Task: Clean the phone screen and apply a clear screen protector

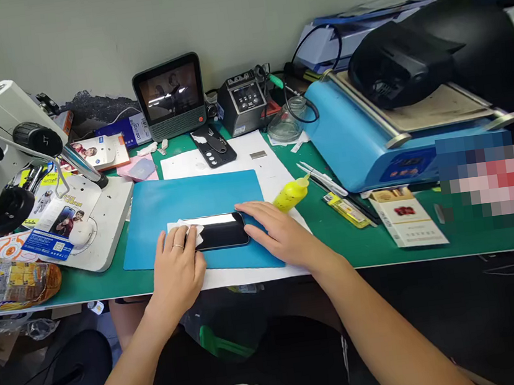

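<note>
A black-screened smartphone (222,235) lies flat, lengthwise left to right, on a blue work mat (196,194). My left hand (177,268), a ring on one finger, presses a crumpled white tissue (194,230) onto the phone's left end. That end is hidden under the fingers and tissue. At the opposite end, my right hand (278,230) holds the phone's edge, index finger at the far corner and thumb close to the near one. Just beyond this hand a yellow squeeze bottle (291,194) lies tilted.
Left stands a white microscope (113,204) beside a wrapped bottle (12,282). Behind the mat are a black phone back (214,146), a screen device (170,97) and a soldering station (242,102). Tweezers (323,178), a blue machine (348,137) and a small box (407,218) sit right.
</note>
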Tool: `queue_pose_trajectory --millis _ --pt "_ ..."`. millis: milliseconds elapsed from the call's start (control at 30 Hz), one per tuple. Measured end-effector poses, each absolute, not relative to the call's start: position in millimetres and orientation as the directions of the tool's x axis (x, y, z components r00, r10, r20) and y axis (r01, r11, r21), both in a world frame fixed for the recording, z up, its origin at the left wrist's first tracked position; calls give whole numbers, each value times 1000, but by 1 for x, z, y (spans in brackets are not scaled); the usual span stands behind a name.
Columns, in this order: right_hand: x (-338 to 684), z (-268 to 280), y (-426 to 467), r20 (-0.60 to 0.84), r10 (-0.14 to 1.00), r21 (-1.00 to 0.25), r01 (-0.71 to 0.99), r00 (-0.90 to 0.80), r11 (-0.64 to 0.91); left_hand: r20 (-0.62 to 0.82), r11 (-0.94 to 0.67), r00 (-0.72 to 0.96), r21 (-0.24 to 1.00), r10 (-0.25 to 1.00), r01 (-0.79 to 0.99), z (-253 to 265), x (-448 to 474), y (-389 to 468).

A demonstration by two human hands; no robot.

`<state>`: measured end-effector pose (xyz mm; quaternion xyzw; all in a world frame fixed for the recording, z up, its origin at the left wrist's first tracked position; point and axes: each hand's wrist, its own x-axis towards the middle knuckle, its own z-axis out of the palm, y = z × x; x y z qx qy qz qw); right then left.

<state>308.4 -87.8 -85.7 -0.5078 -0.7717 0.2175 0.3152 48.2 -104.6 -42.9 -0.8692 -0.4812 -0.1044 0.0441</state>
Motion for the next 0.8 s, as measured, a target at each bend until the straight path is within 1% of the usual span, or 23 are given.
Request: queue_pose_trajectory --millis 167,267,433,567,667,733,800 --pt "308 -85 -88 287 921 -669 632 -264 390 244 -538 518 17 820 843 -45 49 -127" --pt "308 -86 -88 299 917 -675 621 -263 398 227 -562 541 34 810 827 -47 59 -114" --pt "306 -83 -89 297 922 -678 625 -247 386 235 -532 511 31 827 846 -50 72 -93" --pt "307 -80 -90 302 921 -689 611 -247 390 242 -556 533 37 811 830 -48 63 -107" --pt "308 -81 -88 315 914 -694 596 -255 405 244 -531 510 21 824 847 -46 50 -121" --pt "309 -80 -86 333 909 -693 588 -253 417 252 -510 493 2 832 860 -46 46 -127" --pt "308 -74 -87 392 890 -692 562 -234 453 255 -507 492 -8 832 862 -47 46 -130"
